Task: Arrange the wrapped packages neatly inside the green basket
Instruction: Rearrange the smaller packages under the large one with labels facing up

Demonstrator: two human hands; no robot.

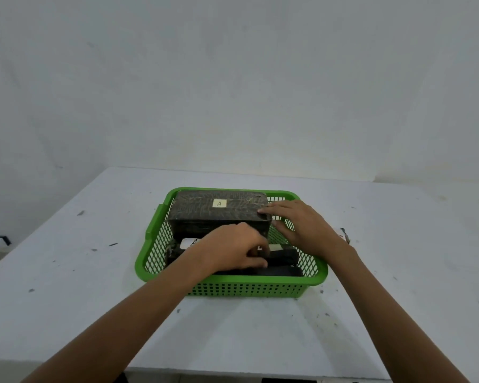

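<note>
A green plastic basket stands in the middle of the white table. In its far half lies a large dark wrapped package with a pale label marked A. Smaller black wrapped packages lie in the near half, partly hidden. My left hand reaches into the basket with its fingers curled on one of the small black packages. My right hand rests with spread fingers against the large package's near right corner.
The white table has small dark marks and scuffs. A small object lies just right of the basket by my right wrist. A plain wall stands behind the table's far edge.
</note>
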